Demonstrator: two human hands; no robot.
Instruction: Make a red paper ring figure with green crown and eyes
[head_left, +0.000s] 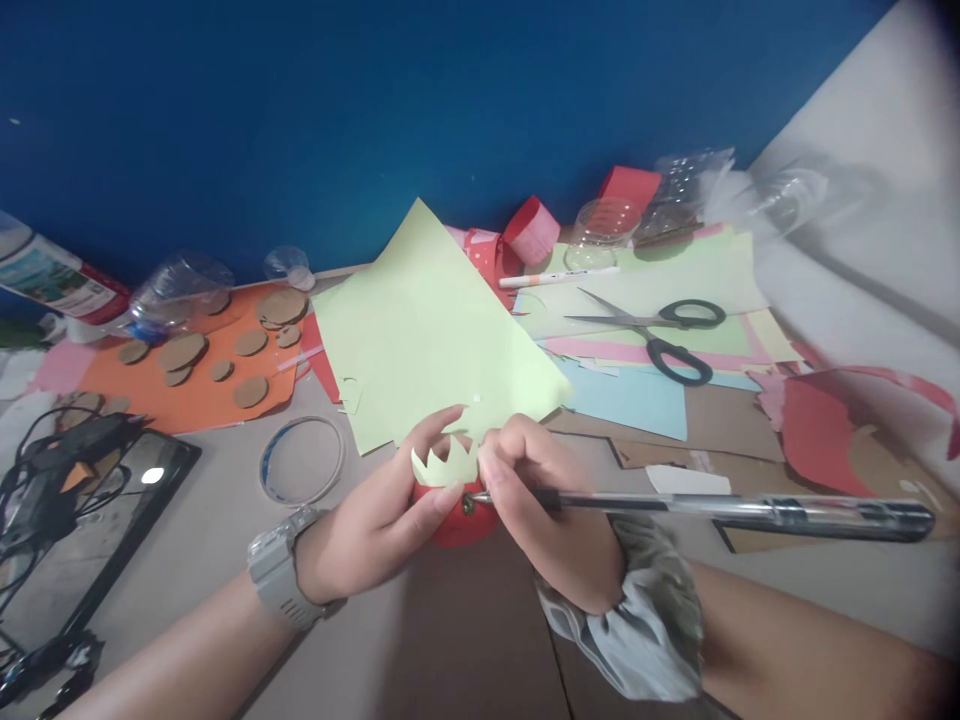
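Observation:
My left hand, with a grey watch on the wrist, is closed round a small red rounded object low in the middle of the view. A pale green paper strip with a zigzag top edge lies against its upper part, under my left thumb. My right hand grips a clear-barrelled pen, which points left with its tip at the red object's front. Near the tip shows a small dark round mark. My right thumb and forefinger meet the strip's right end. The red object's far side is hidden.
Behind my hands lies a large pale green sheet. Scissors and a marker rest on papers at right. Cardboard discs lie on orange paper at left, near a tape roll and a dark tablet-like device with cables.

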